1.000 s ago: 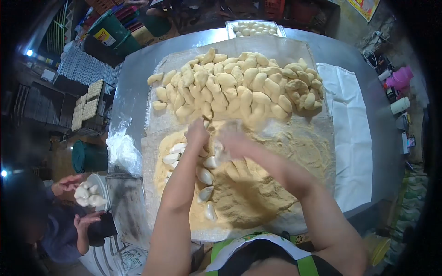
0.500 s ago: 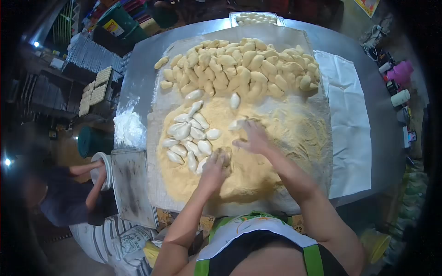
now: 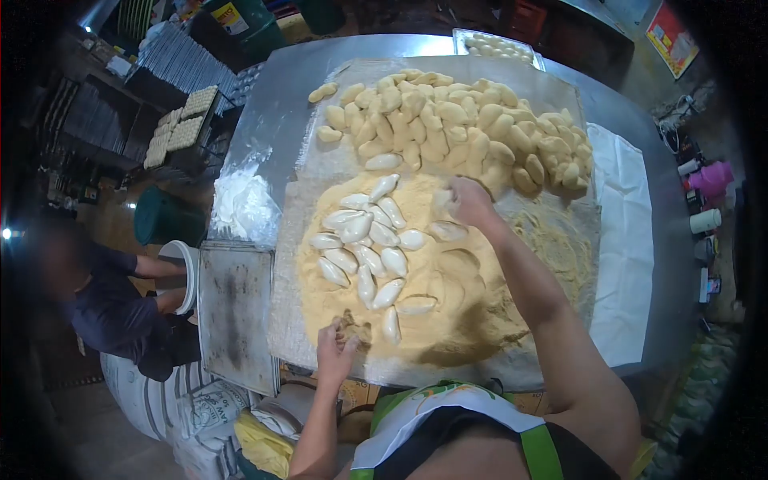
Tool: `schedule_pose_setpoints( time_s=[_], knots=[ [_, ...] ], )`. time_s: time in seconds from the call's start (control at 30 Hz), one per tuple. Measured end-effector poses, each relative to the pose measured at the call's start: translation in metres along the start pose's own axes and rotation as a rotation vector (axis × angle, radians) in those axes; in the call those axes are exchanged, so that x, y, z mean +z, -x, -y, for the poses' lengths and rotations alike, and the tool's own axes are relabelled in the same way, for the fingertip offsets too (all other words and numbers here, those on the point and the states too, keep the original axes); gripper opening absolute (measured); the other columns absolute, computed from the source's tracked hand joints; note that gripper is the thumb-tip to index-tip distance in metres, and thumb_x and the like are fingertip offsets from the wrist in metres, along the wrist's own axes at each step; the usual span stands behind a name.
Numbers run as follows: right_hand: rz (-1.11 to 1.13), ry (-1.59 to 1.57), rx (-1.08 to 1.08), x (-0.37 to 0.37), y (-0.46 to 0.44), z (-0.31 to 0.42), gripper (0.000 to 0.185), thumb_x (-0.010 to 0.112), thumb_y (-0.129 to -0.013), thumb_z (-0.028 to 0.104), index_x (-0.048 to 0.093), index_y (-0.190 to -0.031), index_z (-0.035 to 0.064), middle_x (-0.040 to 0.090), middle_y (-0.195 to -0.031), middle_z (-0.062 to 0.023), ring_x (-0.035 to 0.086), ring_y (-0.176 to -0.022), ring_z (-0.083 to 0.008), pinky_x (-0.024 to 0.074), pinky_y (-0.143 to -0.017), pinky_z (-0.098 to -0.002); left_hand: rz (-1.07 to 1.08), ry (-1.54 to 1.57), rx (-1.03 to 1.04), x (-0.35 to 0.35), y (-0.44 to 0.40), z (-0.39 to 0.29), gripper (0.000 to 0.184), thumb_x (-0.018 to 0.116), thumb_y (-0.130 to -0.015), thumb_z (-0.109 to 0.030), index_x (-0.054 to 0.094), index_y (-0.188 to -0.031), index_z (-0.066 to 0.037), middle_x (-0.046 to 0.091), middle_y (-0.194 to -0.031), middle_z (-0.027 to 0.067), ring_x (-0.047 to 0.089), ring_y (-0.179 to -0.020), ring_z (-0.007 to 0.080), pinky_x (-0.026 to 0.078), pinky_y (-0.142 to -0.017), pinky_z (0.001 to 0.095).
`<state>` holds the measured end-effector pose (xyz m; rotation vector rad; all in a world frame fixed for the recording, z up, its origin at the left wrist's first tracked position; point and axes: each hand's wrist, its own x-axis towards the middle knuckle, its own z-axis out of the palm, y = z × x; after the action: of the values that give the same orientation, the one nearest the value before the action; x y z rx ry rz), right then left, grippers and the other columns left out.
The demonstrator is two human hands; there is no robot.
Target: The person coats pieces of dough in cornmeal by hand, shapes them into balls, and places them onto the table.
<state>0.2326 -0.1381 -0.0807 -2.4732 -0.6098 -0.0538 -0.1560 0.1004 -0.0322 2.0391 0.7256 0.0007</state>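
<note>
Smooth white dough pieces (image 3: 356, 228) lie in a loose cluster on a bed of yellow crumbs (image 3: 432, 340). At the cluster's lower left, my left hand (image 3: 336, 352) has its fingers bent into the crumbs and its thumb apart; no dough piece shows in it. Farther out, my right hand (image 3: 470, 200) closes on a pale dough piece (image 3: 442, 202), partly hidden by its fingers. Just below that hand rests a partly coated dough piece (image 3: 448, 231). Beyond both hands is a heap of crumb-coated dough pieces (image 3: 452, 116).
White flour (image 3: 244, 204) is piled at the table's left, above a stained metal tray (image 3: 238, 316). A white sheet (image 3: 624, 240) covers the right side. Another person (image 3: 120, 312) holds a white bucket (image 3: 190, 276) at left. A tray of pale rounds (image 3: 500, 46) stands at the far edge.
My left hand has moved from the cluster toward the near edge. My right hand has left one dough piece and reached farther out to another. The view has shifted.
</note>
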Motion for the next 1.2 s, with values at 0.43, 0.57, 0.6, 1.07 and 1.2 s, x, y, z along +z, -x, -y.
schedule_pose_setpoints(
  time_s=[0.43,0.57,0.6,1.07,1.2],
  knots=[
    [0.192,0.212,-0.331,0.094,-0.125,0.081,0.042,0.077,-0.076,0.028,0.069,-0.111,0.0057,0.066,-0.113,-0.0178,0.061,-0.107,-0.0361,0.0476,-0.095,-0.0428,0.054,0.209,-0.187,0.015,-0.007,0.019,0.058,0.071,-0.091,-0.01,0.046,-0.142,0.001,0.056,-0.119,0.0087,0.06,-0.1,0.0182,0.053,-0.086,0.0315],
    [0.747,0.138,-0.156,0.068,-0.143,0.099,0.061,0.078,-0.074,0.046,0.066,-0.121,0.0092,0.063,-0.124,-0.0165,0.059,-0.115,-0.0361,0.046,-0.097,-0.0451,0.079,0.675,-0.472,0.019,-0.012,0.012,0.063,0.069,-0.091,-0.01,0.04,-0.147,-0.003,0.056,-0.118,0.0079,0.06,-0.101,0.0179,0.053,-0.084,0.0308],
    [0.77,0.046,-0.162,0.065,-0.137,0.1,0.067,0.077,-0.073,0.052,0.064,-0.124,0.0103,0.063,-0.126,-0.0162,0.059,-0.117,-0.0362,0.0461,-0.097,-0.0457,0.094,0.813,-0.548,0.022,-0.014,0.002,0.065,0.068,-0.091,-0.009,0.037,-0.148,-0.005,0.055,-0.119,0.0075,0.059,-0.101,0.0176,0.053,-0.084,0.0309],
    [0.912,-0.575,0.116,-0.023,0.015,0.089,0.072,0.07,-0.08,0.051,0.06,-0.136,0.0082,0.063,-0.133,-0.0127,0.059,-0.118,-0.0253,0.0459,-0.099,-0.0363,0.307,1.135,-0.212,0.099,-0.068,-0.158,0.083,0.067,-0.089,-0.002,0.021,-0.157,-0.014,0.043,-0.146,0.0113,0.055,-0.123,0.0236,0.051,-0.094,0.0336],
    [0.671,-0.906,0.202,-0.063,0.027,-0.012,0.054,0.065,-0.087,0.036,0.062,-0.131,0.0057,0.063,-0.126,-0.0104,0.057,-0.114,-0.0214,0.0435,-0.1,-0.0345,0.418,0.873,-0.143,0.093,-0.043,-0.202,0.097,0.076,-0.082,-0.002,0.017,-0.158,-0.013,0.042,-0.147,0.0178,0.056,-0.123,0.0259,0.052,-0.098,0.0338]
  ],
)
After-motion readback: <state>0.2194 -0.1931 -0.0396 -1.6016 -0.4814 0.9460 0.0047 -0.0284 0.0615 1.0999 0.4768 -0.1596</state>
